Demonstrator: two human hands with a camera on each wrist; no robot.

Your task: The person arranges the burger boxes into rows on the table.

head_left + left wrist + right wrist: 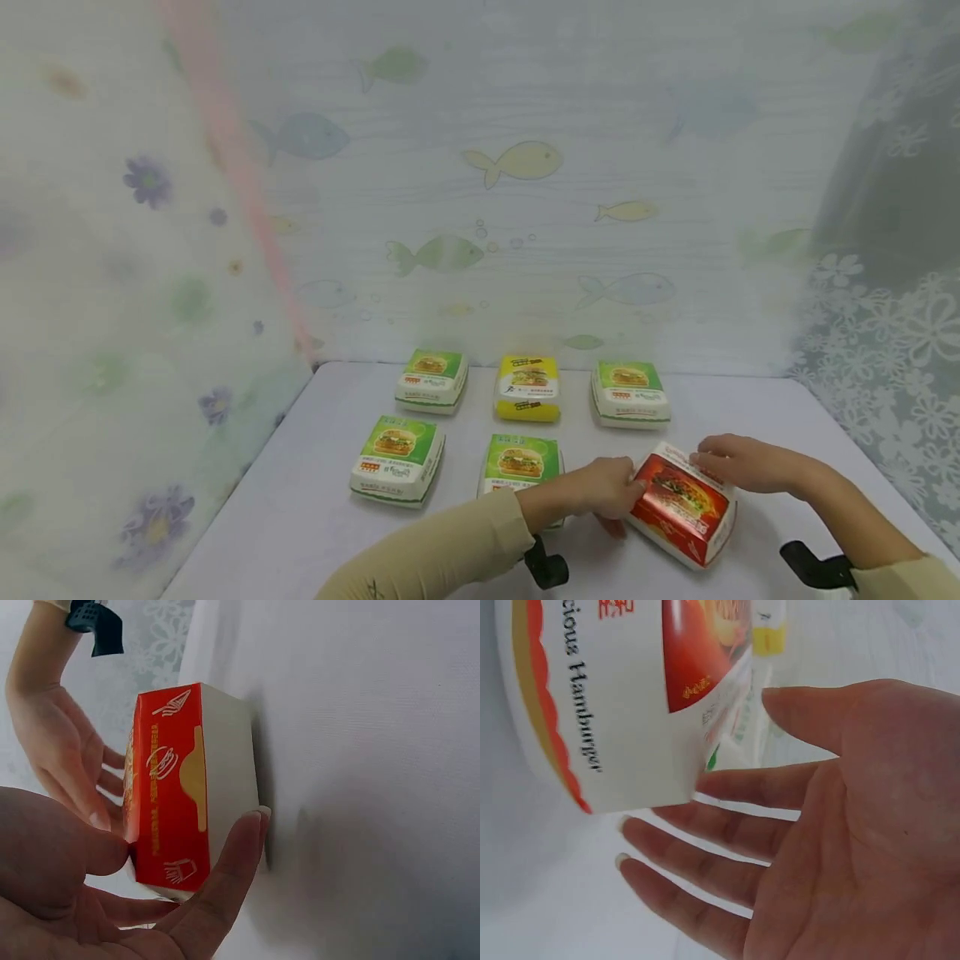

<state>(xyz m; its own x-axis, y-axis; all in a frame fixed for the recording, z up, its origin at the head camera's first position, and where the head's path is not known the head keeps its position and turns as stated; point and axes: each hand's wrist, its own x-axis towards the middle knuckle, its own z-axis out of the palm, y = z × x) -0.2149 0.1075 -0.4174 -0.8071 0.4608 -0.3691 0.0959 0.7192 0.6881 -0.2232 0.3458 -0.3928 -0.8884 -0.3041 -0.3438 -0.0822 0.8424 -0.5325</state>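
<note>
A red and white hamburger box [681, 500] sits turned at an angle at the front right of the white table. My left hand [609, 487] grips its left corner. In the left wrist view the thumb lies at the box's top edge, and one finger [225, 877] reaches along its pale lower side. On the other side my right hand [742, 462] is held at the far right edge of the box. Seen from the right wrist, its fingers [697, 866] are spread and nearly straight beside the box's white end, which is lettered "Hamburger".
Several green and white burger boxes stand about the table: front left [397, 461], front middle [521, 458], back left [432, 381] and back right [630, 393]. Between the back two is a yellow box [527, 388]. A fish-print curtain [517, 208] hangs behind the table.
</note>
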